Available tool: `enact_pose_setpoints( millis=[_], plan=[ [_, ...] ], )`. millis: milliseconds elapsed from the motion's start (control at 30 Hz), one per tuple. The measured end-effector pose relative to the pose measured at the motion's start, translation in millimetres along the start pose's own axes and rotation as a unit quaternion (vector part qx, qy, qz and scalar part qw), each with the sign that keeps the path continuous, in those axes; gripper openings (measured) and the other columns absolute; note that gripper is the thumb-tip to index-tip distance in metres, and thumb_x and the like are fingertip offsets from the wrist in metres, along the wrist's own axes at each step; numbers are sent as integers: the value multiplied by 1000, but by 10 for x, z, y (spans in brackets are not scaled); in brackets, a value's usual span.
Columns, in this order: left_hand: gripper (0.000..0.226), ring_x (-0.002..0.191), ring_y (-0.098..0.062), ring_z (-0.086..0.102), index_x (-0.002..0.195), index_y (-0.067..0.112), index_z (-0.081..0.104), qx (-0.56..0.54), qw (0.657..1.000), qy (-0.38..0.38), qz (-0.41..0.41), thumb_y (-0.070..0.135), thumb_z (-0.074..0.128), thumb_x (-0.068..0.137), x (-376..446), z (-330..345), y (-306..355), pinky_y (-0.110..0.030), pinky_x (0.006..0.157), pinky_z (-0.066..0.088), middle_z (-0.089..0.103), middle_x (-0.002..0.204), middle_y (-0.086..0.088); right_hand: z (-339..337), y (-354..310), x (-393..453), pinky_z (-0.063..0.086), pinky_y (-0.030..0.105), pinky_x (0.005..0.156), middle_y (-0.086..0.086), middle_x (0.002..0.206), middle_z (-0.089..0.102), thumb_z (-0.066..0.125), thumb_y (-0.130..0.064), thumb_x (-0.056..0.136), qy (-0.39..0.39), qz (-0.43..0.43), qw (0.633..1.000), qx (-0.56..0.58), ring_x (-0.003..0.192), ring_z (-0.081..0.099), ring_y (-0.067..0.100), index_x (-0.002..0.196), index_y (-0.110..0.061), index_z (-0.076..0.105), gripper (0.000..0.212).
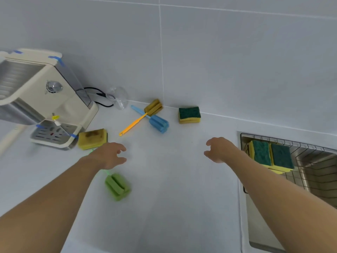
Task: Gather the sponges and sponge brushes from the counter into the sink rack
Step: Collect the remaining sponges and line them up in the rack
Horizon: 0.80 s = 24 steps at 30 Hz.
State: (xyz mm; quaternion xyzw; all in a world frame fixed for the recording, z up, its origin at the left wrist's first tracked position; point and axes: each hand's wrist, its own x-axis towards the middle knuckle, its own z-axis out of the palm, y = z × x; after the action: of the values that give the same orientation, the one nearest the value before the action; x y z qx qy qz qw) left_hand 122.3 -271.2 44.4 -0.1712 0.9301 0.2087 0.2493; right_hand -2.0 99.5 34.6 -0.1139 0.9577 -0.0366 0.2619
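Observation:
On the white counter lie a green-topped yellow sponge (189, 115) by the wall, a stained yellow sponge (93, 138) beside the coffee machine, a blue sponge brush (158, 123) crossed with a yellow-handled sponge brush (152, 107), and a green sponge brush (117, 186). My left hand (109, 156) hovers open over the green brush's handle, hiding most of it. My right hand (219, 149) is open and empty, left of the sink. Two green-and-yellow sponges (271, 155) stand in the wire sink rack (310, 152).
A cream coffee machine (42, 99) fills the back left, with a clear glass (119, 97) and a black cable behind it. The steel sink (313, 181) is at the right. A tiled wall bounds the counter at the back.

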Motion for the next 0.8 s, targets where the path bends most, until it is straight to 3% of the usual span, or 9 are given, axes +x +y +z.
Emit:
enact_pose_setpoints(
  millis=[167,300,400,533,700,800],
  plan=[
    [53,105,-15,52,131,24,54,-18,1000,4,-12,37,71,83,170,-185,-477,-29,93,44,55,128,-3,-34,-294,129,46,37,99,3,139,55,51,-36,96,-2,16,1000,-6,124,54,27,142,-20,48,48],
    [58,126,-25,50,134,18,54,5,999,29,-17,33,73,82,354,-355,-822,-39,107,41,51,141,-6,-45,-501,284,44,38,103,3,145,51,50,-37,97,-9,21,1000,-9,130,50,27,146,-22,43,52],
    [61,123,-31,51,133,15,55,24,996,80,7,24,78,77,460,-461,-1003,-44,104,42,55,134,-12,-76,-589,404,43,39,105,3,149,47,49,-38,98,-14,25,999,-21,133,47,27,149,-24,38,55],
    [77,120,-33,51,143,22,41,38,994,102,-2,26,78,75,615,-539,-1139,-47,98,46,49,134,-11,-142,-630,598,39,41,108,3,155,41,49,-38,98,-13,39,999,-35,139,41,27,152,-22,32,59],
    [93,131,-29,41,150,21,27,60,996,60,18,28,79,73,867,-537,-1156,-42,102,42,35,150,-6,-259,-659,856,48,39,94,5,140,51,52,-30,95,17,31,998,-54,124,52,28,143,-16,41,51],
    [96,129,-28,43,151,24,26,67,996,56,32,29,80,72,980,-509,-1128,-39,100,43,35,150,-3,-354,-691,1043,50,41,92,6,144,47,54,-24,94,37,23,997,-63,124,52,30,146,-17,36,56]
  ],
)
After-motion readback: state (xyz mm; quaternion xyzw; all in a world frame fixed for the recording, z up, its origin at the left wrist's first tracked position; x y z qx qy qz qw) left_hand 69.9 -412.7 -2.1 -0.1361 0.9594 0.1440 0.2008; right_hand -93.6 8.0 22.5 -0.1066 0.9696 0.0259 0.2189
